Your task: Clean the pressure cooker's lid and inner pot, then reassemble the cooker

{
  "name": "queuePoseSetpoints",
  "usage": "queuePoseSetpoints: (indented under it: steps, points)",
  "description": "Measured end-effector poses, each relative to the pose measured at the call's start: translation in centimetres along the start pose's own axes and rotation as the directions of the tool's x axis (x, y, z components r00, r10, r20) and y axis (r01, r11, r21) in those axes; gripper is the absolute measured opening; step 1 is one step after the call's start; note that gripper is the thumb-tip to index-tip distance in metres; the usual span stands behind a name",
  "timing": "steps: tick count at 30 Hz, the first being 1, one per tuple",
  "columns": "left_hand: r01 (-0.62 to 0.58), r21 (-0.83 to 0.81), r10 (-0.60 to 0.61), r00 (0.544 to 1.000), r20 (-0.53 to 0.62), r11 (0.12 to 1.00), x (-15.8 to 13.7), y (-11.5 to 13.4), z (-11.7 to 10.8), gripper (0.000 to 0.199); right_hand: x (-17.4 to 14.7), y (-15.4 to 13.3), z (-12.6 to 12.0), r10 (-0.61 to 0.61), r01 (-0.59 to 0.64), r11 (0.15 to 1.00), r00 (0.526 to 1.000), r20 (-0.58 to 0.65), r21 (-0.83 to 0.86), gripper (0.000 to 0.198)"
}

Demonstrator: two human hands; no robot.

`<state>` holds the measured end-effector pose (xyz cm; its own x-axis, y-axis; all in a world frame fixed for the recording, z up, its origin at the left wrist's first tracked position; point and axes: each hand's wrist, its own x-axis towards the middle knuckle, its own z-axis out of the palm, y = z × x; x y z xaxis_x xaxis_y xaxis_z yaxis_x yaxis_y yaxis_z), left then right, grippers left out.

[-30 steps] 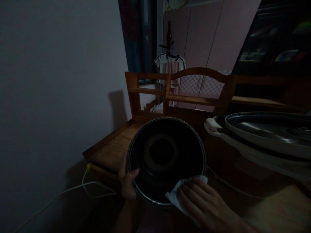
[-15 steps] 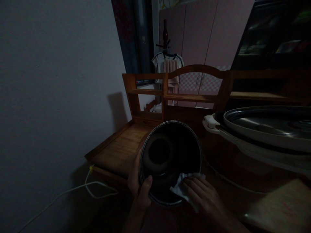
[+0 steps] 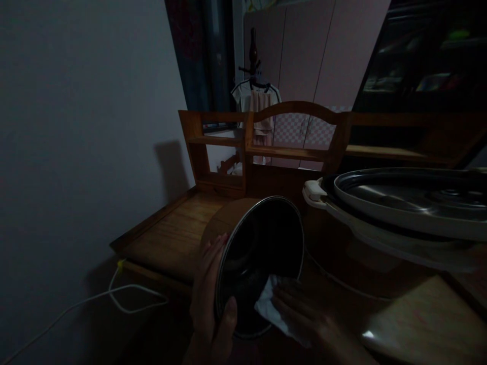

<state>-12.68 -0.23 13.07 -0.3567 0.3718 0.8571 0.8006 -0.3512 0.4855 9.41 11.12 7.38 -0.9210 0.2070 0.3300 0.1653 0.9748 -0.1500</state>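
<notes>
A deep round pot (image 3: 224, 215), dark inside with a pale thin rim, is tilted with its mouth toward me and to the right. My left hand (image 3: 209, 289) grips its left side, thumb over the rim and fingers along the outer wall. A light cloth (image 3: 269, 306) lies under the fingers of my right hand (image 3: 304, 309), which presses it against the inner wall near the lower right rim. The pot's bottom is mostly lost in shadow, and part of the cloth is covered by my fingers.
A large electric pan (image 3: 315, 191) with a lid (image 3: 403, 195) stands to the right. Behind is a wooden desk (image 3: 167, 241) with a shelf frame (image 3: 249, 137). A white cable (image 3: 91, 298) hangs at the left by the wall. Pale paper-like sheet (image 3: 426, 319) lies lower right.
The pot has turned so more of its outer left side shows, and it sits slightly lower and further left. My right hand has moved the cloth left, further inside the rim.
</notes>
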Motion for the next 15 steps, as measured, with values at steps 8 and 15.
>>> queuePoseSetpoints:
  steps: [8,15]
  points:
    - [-0.019,0.102,0.024,0.999,-0.046,0.995,-2.4,1.7,0.0,0.061,-1.0,-0.1,-4.8,0.244,-0.221,0.892,0.97,-0.008,0.394,0.056]
    - [0.076,0.06,-0.07,0.992,-0.102,0.995,-2.8,1.7,-0.3,0.059,3.0,1.0,-5.9,0.127,-0.101,0.989,0.959,-0.254,0.112,0.066]
